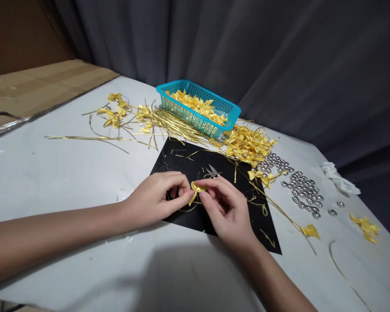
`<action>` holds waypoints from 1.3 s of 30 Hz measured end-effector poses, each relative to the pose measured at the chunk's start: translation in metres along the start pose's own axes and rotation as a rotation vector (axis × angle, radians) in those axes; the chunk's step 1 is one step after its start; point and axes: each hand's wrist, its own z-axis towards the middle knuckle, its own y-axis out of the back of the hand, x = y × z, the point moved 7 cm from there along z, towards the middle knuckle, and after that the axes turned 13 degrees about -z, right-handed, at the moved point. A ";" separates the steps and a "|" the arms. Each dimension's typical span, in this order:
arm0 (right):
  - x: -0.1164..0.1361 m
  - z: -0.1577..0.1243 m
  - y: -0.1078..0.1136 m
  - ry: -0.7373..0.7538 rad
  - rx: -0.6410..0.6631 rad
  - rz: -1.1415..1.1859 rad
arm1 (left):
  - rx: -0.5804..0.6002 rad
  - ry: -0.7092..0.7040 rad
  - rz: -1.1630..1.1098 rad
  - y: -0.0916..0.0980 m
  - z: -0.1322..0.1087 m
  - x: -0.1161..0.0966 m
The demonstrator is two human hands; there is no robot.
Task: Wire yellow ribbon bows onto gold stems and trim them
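A small yellow ribbon bow [195, 195] is pinched between my two hands above a black mat [178, 160]. My left hand [169, 193] grips its left side between thumb and forefinger. From the other side, the thumb and forefinger of my right hand [229, 208] close on the same bow. A thin gold cord curves out below it. Just beyond my right fingers show the blades of small scissors [212, 171]; their handles are hidden, and I cannot tell whether they lie on the mat or sit in the hand. Gold cord scraps [263, 209] are scattered on the mat.
A blue basket [232, 113] of yellow bows stands at the back, gold cords [175, 123] bundled before it. Right of it are a heap of bows [248, 143], many silver beads [305, 190] and a crumpled white piece [339, 177]. Cardboard [48, 86] lies left; a dark curtain [208, 39] hangs behind.
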 end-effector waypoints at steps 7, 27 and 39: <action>-0.006 0.002 -0.001 -0.062 -0.017 0.106 | -0.051 -0.020 0.020 0.003 0.000 0.000; 0.003 -0.007 -0.007 0.132 0.065 -0.391 | -0.098 0.150 -0.304 0.005 0.007 0.016; -0.009 -0.007 -0.016 -0.200 0.220 0.093 | -0.088 0.200 -0.354 0.005 0.006 0.014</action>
